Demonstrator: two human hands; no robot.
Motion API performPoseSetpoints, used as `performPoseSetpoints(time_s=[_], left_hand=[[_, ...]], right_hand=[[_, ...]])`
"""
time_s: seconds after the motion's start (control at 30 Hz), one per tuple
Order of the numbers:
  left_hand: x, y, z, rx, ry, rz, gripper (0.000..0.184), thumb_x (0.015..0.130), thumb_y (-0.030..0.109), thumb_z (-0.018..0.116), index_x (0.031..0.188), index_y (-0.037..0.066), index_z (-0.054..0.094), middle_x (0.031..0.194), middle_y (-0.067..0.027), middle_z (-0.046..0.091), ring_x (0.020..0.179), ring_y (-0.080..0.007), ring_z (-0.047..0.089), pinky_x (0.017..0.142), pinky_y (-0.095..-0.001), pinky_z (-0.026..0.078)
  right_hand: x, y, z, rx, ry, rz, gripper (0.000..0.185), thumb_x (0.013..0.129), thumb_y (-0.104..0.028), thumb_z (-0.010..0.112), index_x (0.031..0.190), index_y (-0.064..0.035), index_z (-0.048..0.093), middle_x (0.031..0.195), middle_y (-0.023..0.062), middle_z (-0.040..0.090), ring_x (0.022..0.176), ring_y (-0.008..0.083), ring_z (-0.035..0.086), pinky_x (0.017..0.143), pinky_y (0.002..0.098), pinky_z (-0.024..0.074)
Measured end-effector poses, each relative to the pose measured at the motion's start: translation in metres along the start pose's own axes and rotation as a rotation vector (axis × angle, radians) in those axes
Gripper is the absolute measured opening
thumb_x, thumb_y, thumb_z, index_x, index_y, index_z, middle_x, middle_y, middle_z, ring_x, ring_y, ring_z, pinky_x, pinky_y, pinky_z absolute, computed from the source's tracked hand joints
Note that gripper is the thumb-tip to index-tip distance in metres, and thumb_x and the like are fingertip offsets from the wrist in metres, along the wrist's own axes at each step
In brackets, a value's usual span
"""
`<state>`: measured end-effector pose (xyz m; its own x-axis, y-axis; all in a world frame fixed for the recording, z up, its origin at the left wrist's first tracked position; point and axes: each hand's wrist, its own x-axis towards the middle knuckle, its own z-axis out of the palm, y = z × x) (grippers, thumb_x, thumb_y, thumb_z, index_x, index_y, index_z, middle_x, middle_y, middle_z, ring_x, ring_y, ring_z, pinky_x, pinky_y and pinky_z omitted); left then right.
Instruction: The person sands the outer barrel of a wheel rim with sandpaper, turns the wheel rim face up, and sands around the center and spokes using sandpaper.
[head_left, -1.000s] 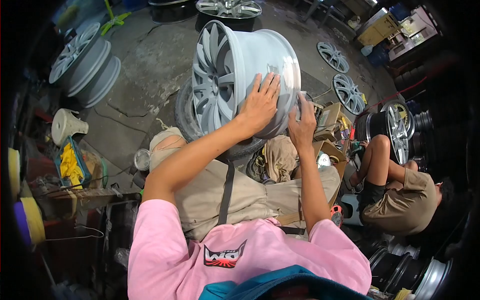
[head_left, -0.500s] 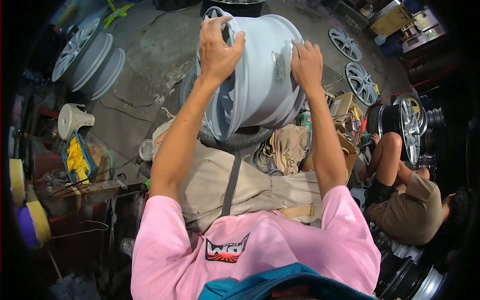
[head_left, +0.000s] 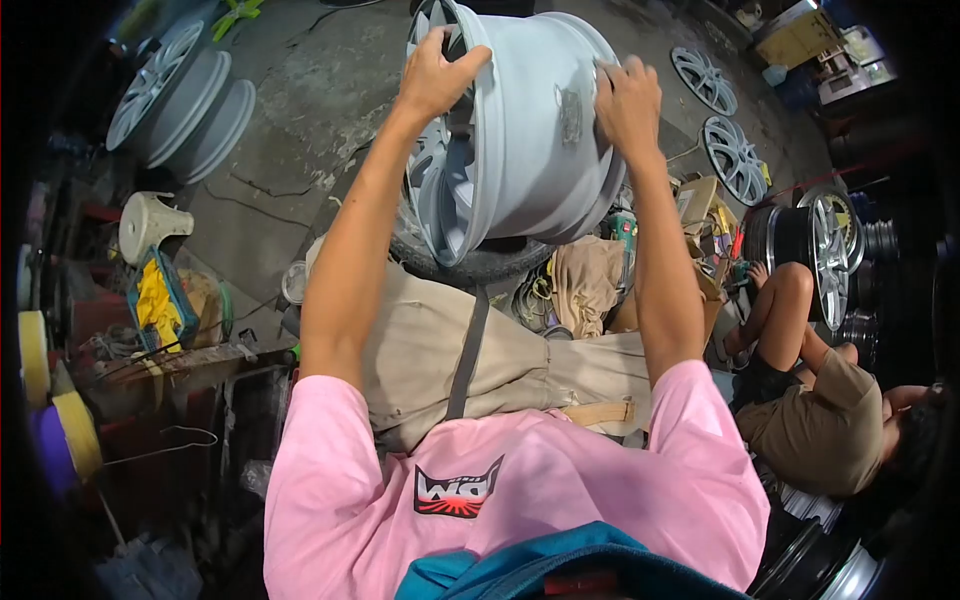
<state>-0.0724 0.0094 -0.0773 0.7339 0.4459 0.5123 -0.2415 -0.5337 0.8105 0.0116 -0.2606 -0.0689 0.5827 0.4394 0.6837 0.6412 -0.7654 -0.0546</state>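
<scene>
Both hands have left the places they held in the oldest frame: the left hand (head_left: 435, 82), once flat on the barrel of the wheel rim (head_left: 540, 120), now grips the lip beside the spoked face, and the right hand (head_left: 630, 105) sits higher at the opposite lip. Since the middle frame, the rim appears slightly higher in view.

On the left hand, the fingers (head_left: 431, 45) reach over the lip toward the spokes and the thumb presses the barrel side, so they are closed around the edge. The right hand's fingers are bent over the other lip, a little blurred; how firmly they hold cannot be told. The rim is in front of the person's knees, lying on its side above a dark tire (head_left: 505, 265), with its spoked face toward the left and a dull gray patch (head_left: 571, 117) on the barrel near the right hand.

Beige cloth (head_left: 585, 285) lies just right of the tire. Further left are a white stool (head_left: 148, 228), a basket (head_left: 184, 312) holding yellow cloth (head_left: 157, 303), and leaning rims (head_left: 205, 110). To the right, two spoked discs (head_left: 737, 160) lie on the floor (head_left: 310, 110), and another person (head_left: 815, 425) sits low beside silver wheels (head_left: 830, 255).
</scene>
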Motion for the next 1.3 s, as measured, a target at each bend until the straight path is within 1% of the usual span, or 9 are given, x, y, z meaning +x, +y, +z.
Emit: performPoseSetpoints(time_s=[0.07,0.23,0.47,0.73,0.87,1.0,1.17,1.27,1.3], left_hand=[[0.006,0.01,-0.013,0.025,-0.273,-0.203,0.076,0.08,0.049,0.072,0.13,-0.009,0.063,0.136,-0.0325,0.063,0.121,-0.0395,0.065,0.103,-0.0439,0.05],[-0.002,0.012,0.001,0.048,-0.156,-0.072,0.07,0.084,0.046,0.069,0.125,-0.01,0.063,0.124,-0.0319,0.064,0.118,-0.0446,0.062,0.105,-0.0482,0.048],[0.003,0.003,-0.004,0.028,-0.169,-0.093,0.075,0.083,0.046,0.07,0.132,-0.01,0.061,0.13,-0.031,0.062,0.125,-0.0442,0.059,0.109,-0.047,0.045],[-0.007,0.015,0.003,0.093,-0.122,-0.044,0.074,0.084,0.044,0.071,0.135,-0.009,0.058,0.139,-0.0288,0.055,0.127,-0.0418,0.057,0.11,-0.0454,0.045],[0.001,0.008,0.002,0.064,-0.104,-0.044,0.074,0.086,0.046,0.071,0.134,-0.008,0.059,0.138,-0.0273,0.055,0.126,-0.0401,0.058,0.107,-0.0451,0.046],[0.006,0.013,-0.011,-0.003,-0.138,-0.089,0.061,0.094,0.047,0.065,0.125,-0.005,0.065,0.117,-0.0229,0.068,0.111,-0.0353,0.064,0.099,-0.042,0.049],[0.012,-0.015,-0.034,-0.101,-0.228,-0.025,0.056,0.101,0.049,0.058,0.117,-0.004,0.069,0.099,-0.0196,0.074,0.097,-0.0301,0.067,0.092,-0.0401,0.049],[0.011,-0.027,-0.046,0.269,-0.495,-0.08,0.06,0.098,0.046,0.07,0.132,-0.002,0.068,0.118,-0.0183,0.073,0.111,-0.0269,0.068,0.1,-0.0358,0.051],[0.009,-0.029,-0.044,0.263,-0.496,-0.004,0.061,0.094,0.045,0.077,0.13,-0.004,0.069,0.101,-0.0189,0.074,0.093,-0.0242,0.071,0.085,-0.0373,0.056]], right_hand=[[-0.045,-0.007,-0.009,0.031,0.054,0.05,0.027,0.098,-0.019,0.061,0.118,-0.0076,0.076,0.104,0.0152,0.062,0.103,0.0363,0.057,0.09,0.0493,0.0457],[-0.121,-0.021,-0.019,0.117,0.083,0.138,0.028,0.099,-0.015,0.063,0.122,-0.008,0.075,0.103,0.0137,0.059,0.1,0.0346,0.055,0.086,0.047,0.0445],[0.009,0.004,0.012,0.021,0.005,0.069,0.029,0.101,-0.025,0.059,0.118,-0.0127,0.078,0.107,0.0109,0.063,0.104,0.035,0.056,0.09,0.0481,0.0434],[-0.116,-0.025,-0.028,0.21,0.045,0.221,0.03,0.1,-0.012,0.062,0.126,-0.01,0.076,0.1,0.0114,0.058,0.098,0.0322,0.053,0.084,0.0459,0.0404],[-0.025,0.001,-0.004,0.081,-0.013,0.141,0.028,0.101,-0.024,0.058,0.116,-0.0104,0.078,0.106,0.0114,0.062,0.103,0.0347,0.056,0.087,0.0491,0.0429],[0.019,0.015,0.013,-0.008,-0.082,0.049,0.03,0.102,-0.028,0.056,0.117,-0.0132,0.077,0.109,0.0104,0.064,0.106,0.0348,0.058,0.088,0.0527,0.0436],[-0.089,-0.014,-0.013,0.078,0.026,0.172,0.032,0.099,-0.022,0.065,0.129,-0.0124,0.074,0.104,0.0099,0.06,0.103,0.0317,0.057,0.09,0.046,0.0415],[-0.14,-0.027,-0.017,0.113,0.024,0.203,0.041,0.098,-0.02,0.07,0.137,-0.0128,0.071,0.1,0.0083,0.056,0.098,0.0295,0.054,0.089,0.044,0.0406],[-0.139,-0.03,-0.021,0.074,0.054,0.164,0.044,0.096,-0.019,0.071,0.14,-0.0129,0.07,0.099,0.0073,0.055,0.097,0.0289,0.053,0.089,0.0438,0.0405]])
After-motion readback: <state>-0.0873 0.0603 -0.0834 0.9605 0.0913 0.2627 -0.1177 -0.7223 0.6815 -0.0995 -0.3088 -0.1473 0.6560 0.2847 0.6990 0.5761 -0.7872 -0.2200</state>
